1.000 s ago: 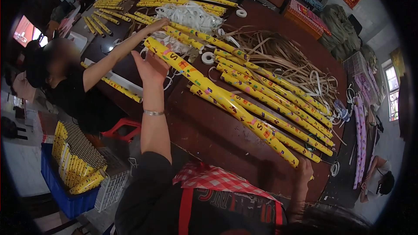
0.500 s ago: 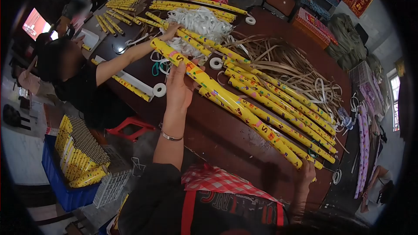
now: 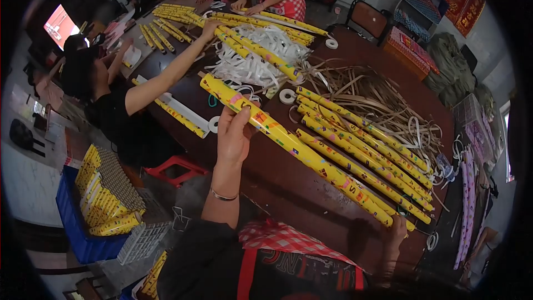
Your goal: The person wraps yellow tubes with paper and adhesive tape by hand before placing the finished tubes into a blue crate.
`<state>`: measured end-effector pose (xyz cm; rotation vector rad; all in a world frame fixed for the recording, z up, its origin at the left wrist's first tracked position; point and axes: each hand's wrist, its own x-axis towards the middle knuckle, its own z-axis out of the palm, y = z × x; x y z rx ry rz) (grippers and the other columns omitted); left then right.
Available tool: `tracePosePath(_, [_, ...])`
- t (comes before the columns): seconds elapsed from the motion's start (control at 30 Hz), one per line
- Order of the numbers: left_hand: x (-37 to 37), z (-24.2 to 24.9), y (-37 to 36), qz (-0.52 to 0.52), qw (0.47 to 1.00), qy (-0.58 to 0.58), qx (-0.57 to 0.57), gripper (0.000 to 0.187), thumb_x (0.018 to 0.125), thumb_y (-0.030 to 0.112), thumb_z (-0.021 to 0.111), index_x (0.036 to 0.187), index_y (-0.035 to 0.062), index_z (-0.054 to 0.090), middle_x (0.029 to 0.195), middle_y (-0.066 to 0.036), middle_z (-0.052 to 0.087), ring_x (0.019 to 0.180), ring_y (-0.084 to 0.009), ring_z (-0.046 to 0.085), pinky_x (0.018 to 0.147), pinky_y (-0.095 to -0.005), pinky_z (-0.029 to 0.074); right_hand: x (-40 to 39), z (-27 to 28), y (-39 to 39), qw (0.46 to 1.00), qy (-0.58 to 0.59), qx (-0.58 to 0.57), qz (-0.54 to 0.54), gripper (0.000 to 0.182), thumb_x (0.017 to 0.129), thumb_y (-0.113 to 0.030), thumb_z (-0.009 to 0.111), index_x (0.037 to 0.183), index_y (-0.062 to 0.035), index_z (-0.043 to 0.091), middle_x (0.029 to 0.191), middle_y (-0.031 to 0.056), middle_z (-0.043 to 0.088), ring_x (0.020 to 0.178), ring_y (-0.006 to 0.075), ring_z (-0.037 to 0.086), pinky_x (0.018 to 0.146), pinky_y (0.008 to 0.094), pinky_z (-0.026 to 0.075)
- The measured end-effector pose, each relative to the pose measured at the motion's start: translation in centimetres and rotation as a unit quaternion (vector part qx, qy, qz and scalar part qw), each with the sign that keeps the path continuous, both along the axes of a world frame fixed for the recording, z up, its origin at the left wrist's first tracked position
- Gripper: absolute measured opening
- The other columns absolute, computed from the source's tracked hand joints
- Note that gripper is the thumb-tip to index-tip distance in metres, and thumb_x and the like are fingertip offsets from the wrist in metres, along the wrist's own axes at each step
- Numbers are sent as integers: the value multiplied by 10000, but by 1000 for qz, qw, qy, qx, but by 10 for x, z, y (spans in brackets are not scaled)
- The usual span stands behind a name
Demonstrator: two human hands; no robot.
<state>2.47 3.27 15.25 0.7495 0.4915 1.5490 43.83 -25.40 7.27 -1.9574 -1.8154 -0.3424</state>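
A long yellow patterned roll of wrapping paper slants across the table in front of me. My left hand is closed round its upper part, thumb on top. At the lower right end, my right hand has its fingers closed on the roll's tip; part of these fingers is hidden. Another yellow roll shows partly beneath the held one. Just right of it lie several similar rolls side by side.
A co-worker's hand is on yellow rolls beside white ribbon strips. Brown strips and a tape roll lie on the dark table. A blue crate of rolls and a red stool stand at left.
The co-worker's hand has drawn yellow rolls toward the upper left, off the far end of my rolls. My held roll now covers more of the roll beneath it. The view has shifted slightly.
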Motion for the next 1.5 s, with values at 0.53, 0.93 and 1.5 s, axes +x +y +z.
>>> tracePosePath(0.53, [-10,18,-26,-84,993,72,38,409,861,22,529,1255,31,420,1141,-137,575,971,-189,612,779,-317,546,12,-6,-6,999,4,32,-40,369,666,-168,763,942,-16,571,819,148,531,793,358,541,660,420,449])
tracePosePath(0.93, [-4,11,-26,-68,996,51,13,267,917,59,519,1176,48,454,1056,-103,581,945,-168,592,813,-331,518,18,-7,-10,999,-5,6,-47,282,718,-106,675,961,-37,550,849,147,543,811,365,549,698,411,455])
tracePosePath(1.5, [-51,-4,11,4,998,59,-21,364,945,200,499,1261,35,428,1060,-123,581,945,-236,578,847,-412,487,-33,65,27,976,80,-202,-7,362,602,-94,751,928,-40,602,838,154,623,783,360,616,667,419,495])
